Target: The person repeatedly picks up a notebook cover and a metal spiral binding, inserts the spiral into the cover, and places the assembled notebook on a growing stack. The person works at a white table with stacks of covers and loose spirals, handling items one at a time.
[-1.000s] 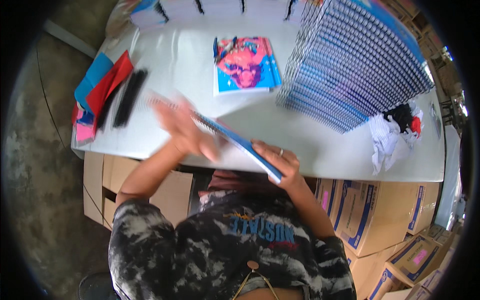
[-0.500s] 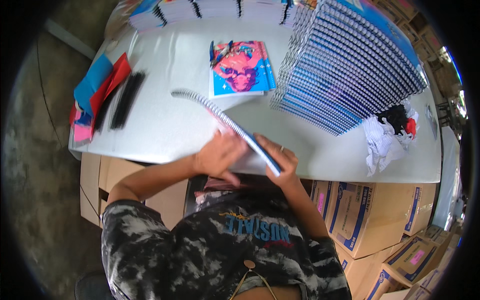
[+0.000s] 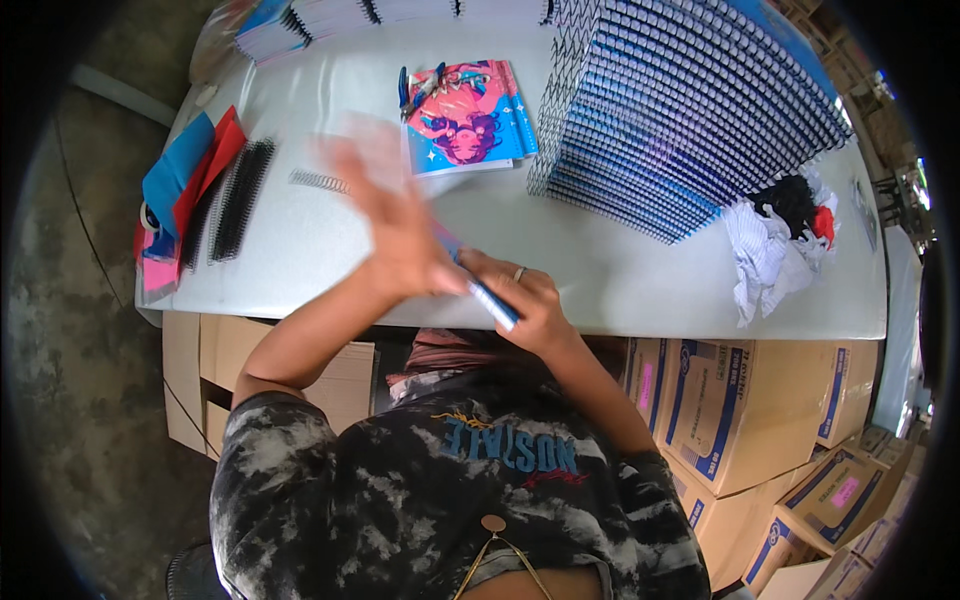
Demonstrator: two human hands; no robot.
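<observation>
Here at the left end of your bench (image 3: 620, 285), a pink sheet (image 3: 160, 275), a blue sheet (image 3: 176, 170) and a red sheet (image 3: 220, 150) overlap, with black binding coils (image 3: 240, 205) lying just beside them. Behind, along the far edge, there's a row of bound books (image 3: 340, 22). Moving right, a thin spiral coil (image 3: 318, 181) pokes out and runs in behind your left hand (image 3: 385, 225), which is up and blurred, fingers spread apart; whether it touches anything, you can't tell from here. Past it, pliers (image 3: 422, 90) lie on illustrated covers (image 3: 465, 140), flat on the bench. Nearer you, the spiral notebook (image 3: 494, 304) is tilted over the front edge, partly hidden by your hands, and your right hand (image 3: 522, 300) is clamped firmly on it. On to a tall stack of spiral-bound notebooks (image 3: 650, 130), coils facing you, then crumpled paper (image 3: 762, 262) just beside it. Below the bench, cardboard cartons (image 3: 755, 415) crowd the right side.
</observation>
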